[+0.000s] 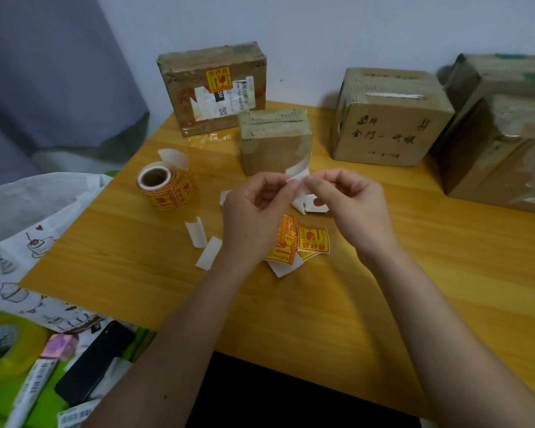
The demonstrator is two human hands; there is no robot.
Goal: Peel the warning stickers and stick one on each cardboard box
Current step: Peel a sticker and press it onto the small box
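My left hand (pixel 257 208) and my right hand (pixel 349 205) meet above the table's middle, both pinching one sticker piece (pixel 298 171) whose white backing faces me. Loose yellow-and-red warning stickers (pixel 309 240) lie on the table under my hands. A roll of the same stickers (pixel 167 188) lies to the left. Along the back stand cardboard boxes: a flat box (pixel 210 88) with a warning sticker (pixel 218 79) on its front, a small box (pixel 275 140) just behind my hands, a medium box (pixel 389 118), and a large box (pixel 501 131) at the right.
White backing strips (pixel 203 242) lie scattered on the wooden table (pixel 414 288). Left of the table are a patterned cloth (pixel 28 242), a tape roll (pixel 3 344), a black phone (pixel 93 362) and barcode labels. A wall rises behind the boxes.
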